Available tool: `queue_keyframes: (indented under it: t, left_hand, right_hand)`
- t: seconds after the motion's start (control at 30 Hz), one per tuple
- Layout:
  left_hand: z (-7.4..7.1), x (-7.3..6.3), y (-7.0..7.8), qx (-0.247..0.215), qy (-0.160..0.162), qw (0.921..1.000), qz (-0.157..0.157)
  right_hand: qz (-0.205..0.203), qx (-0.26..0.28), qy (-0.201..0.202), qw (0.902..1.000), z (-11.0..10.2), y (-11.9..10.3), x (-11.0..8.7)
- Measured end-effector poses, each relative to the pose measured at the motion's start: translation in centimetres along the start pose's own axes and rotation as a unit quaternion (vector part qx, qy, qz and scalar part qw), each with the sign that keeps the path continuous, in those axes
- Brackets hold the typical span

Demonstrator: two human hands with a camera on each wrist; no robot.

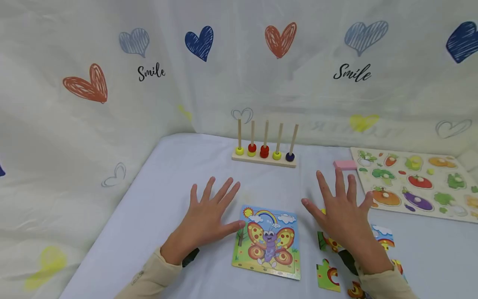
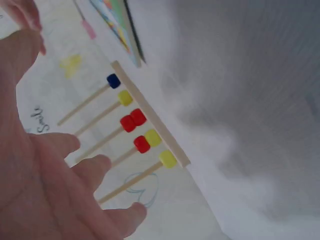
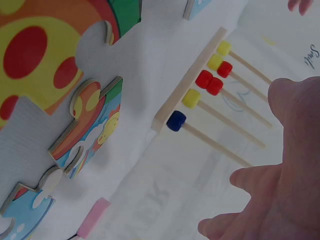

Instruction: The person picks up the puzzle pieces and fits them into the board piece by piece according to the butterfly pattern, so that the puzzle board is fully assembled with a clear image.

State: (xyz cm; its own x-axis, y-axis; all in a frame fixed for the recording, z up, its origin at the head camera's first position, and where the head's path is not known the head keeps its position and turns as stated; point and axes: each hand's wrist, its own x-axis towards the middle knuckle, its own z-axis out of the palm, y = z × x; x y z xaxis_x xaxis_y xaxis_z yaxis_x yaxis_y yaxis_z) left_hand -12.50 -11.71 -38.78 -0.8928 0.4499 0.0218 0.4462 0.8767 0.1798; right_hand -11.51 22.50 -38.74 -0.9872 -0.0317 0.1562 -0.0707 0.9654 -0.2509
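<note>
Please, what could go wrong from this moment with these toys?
In the head view, the right hand covers part of the loose pieces, so lowering it might scatter some. The left hand overlaps an edge of the butterfly board there; a careless move could shift the board. The abacus stands ahead of both hands with upright pegs, so a forward reach could perhaps tip it.

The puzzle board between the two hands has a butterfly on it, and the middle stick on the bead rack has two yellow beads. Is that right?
Not quite: the middle stick on the bead rack has two red beads, as the left wrist view shows. The puzzle board between the left hand and right hand does have a butterfly on it.
</note>
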Motion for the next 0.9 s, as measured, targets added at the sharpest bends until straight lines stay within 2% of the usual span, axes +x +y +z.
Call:
queue_keyframes:
  t: [0.17,0.33,0.43,0.53,0.63,0.9]
  left_hand:
    - [0.1,-0.7,0.6,-0.056,-0.059,0.9967,0.001]
    - [0.2,-1.1,1.1,-0.117,-0.116,0.9862,0.006]
    - [0.4,-1.5,1.1,-0.131,-0.14,0.9812,0.023]
    - [0.7,-1.8,1.0,-0.131,-0.151,0.979,0.04]
    - [1.0,-2.2,1.1,-0.119,-0.151,0.98,0.049]
    - [0.9,-2.6,1.6,-0.084,-0.155,0.9834,0.041]
  right_hand:
    - [0.007,0.005,-0.007,0.9999,-0.1,0.8,-0.2]
    - [0.01,0.007,-0.01,0.9999,-0.3,1.5,-0.4]
    - [0.009,0.011,-0.011,0.9998,-0.4,1.8,-0.4]
    - [0.008,0.015,-0.013,0.9998,-0.6,2.0,-0.4]
    - [0.006,0.025,-0.018,0.9995,-0.9,2.1,-0.5]
    - [-0.014,0.067,-0.028,0.9972,-1.9,2.2,-0.5]
